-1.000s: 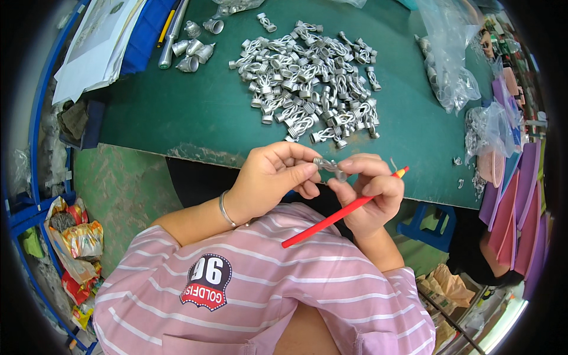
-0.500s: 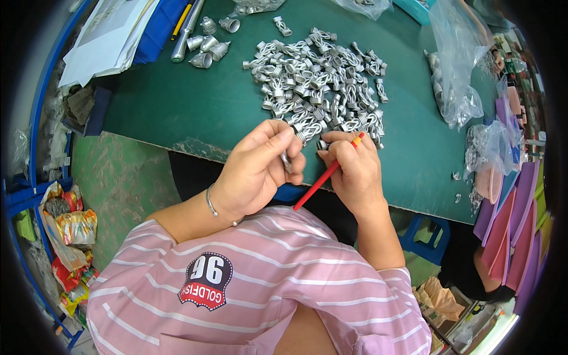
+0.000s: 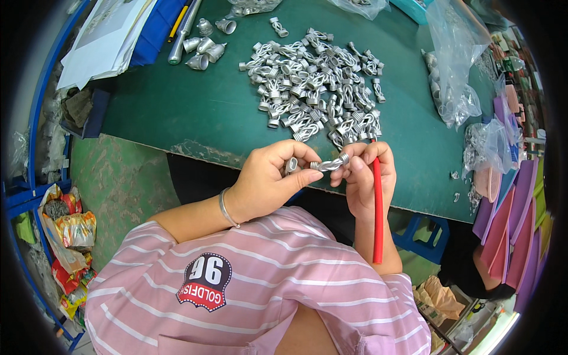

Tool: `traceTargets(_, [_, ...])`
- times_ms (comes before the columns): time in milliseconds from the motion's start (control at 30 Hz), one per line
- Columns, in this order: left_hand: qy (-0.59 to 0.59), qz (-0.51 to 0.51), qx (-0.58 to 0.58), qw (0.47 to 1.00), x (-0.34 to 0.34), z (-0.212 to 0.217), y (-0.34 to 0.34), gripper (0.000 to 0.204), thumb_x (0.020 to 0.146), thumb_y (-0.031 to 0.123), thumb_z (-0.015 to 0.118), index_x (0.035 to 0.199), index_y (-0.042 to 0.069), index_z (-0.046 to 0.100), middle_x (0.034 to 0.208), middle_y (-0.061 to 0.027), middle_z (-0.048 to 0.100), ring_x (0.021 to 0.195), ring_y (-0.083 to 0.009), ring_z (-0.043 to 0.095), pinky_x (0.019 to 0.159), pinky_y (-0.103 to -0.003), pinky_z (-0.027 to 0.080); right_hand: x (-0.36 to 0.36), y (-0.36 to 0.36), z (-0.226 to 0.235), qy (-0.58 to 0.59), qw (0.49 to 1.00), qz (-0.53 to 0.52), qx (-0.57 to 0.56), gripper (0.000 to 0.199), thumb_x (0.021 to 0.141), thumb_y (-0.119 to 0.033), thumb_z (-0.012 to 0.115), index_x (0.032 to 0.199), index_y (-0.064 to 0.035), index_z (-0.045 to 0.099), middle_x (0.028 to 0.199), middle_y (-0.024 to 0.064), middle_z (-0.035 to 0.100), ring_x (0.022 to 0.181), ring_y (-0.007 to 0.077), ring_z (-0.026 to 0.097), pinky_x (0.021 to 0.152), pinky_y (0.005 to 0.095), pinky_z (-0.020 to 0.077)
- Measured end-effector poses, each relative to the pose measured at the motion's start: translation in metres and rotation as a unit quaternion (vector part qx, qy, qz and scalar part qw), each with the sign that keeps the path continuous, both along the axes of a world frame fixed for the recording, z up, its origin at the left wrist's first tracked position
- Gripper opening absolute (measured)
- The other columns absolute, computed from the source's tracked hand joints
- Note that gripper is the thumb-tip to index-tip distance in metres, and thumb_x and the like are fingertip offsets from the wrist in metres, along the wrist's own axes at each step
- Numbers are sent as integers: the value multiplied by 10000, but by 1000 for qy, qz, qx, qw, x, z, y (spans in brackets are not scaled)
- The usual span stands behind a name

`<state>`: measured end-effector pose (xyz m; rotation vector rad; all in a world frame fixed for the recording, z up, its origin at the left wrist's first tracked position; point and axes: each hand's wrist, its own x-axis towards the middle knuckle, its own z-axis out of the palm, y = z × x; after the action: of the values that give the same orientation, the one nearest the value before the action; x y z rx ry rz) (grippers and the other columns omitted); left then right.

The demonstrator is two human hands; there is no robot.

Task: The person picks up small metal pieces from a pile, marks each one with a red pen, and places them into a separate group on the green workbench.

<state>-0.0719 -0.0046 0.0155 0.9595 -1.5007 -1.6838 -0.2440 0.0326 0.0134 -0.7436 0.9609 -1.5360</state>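
Green worktable (image 3: 183, 112): piled metal fittings (image 3: 312, 100), finished share indeterminable; left hand (image 3: 264, 179), right hand (image 3: 362, 184) pinch one twisted fitting (image 3: 329, 164).

In front of you is a dark green table (image 3: 195, 109), scuffed along its near edge. A heap of twisted silver metal pieces (image 3: 313, 84) spreads across the middle. Toward your far left lie bell-shaped metal cups (image 3: 205, 45) beside a silver rod (image 3: 185, 34); at your right, a clear plastic bag (image 3: 458, 92).
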Motion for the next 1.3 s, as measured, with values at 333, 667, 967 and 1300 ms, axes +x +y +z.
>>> traceTargets(333, [41,10,-214,976,0,4,-2,226,700,-16,699,912,7,622,766,-58,580,620,-89,514,552,-217,407,0,3,-16,22,997,39,-67,274,768,103,595,801,-64,380,1003,205,561,772,164,582,686,266,515])
traceTargets(667, [125,-10,209,970,-1,-1,1,216,866,43,533,1063,-42,560,788,-105,605,563,-91,528,456,-193,428,12,6,0,286,919,-72,-262,428,669,89,693,821,-90,336,969,195,558,792,201,564,710,315,456])
traceTargets(967, [334,3,330,883,20,-2,-11,145,917,162,474,1000,45,459,768,-27,459,577,-78,427,416,-174,301,2,-24,-2,495,835,-63,-231,264,698,93,651,715,-43,426,807,142,622,662,233,580,593,299,452])
traceTargets(1300, [225,67,176,956,17,-5,-10,131,846,11,549,897,55,437,818,-29,478,625,-67,443,504,-200,376,6,-33,7,603,763,99,-211,219,630,65,621,764,-27,475,908,114,597,738,308,535,620,366,439])
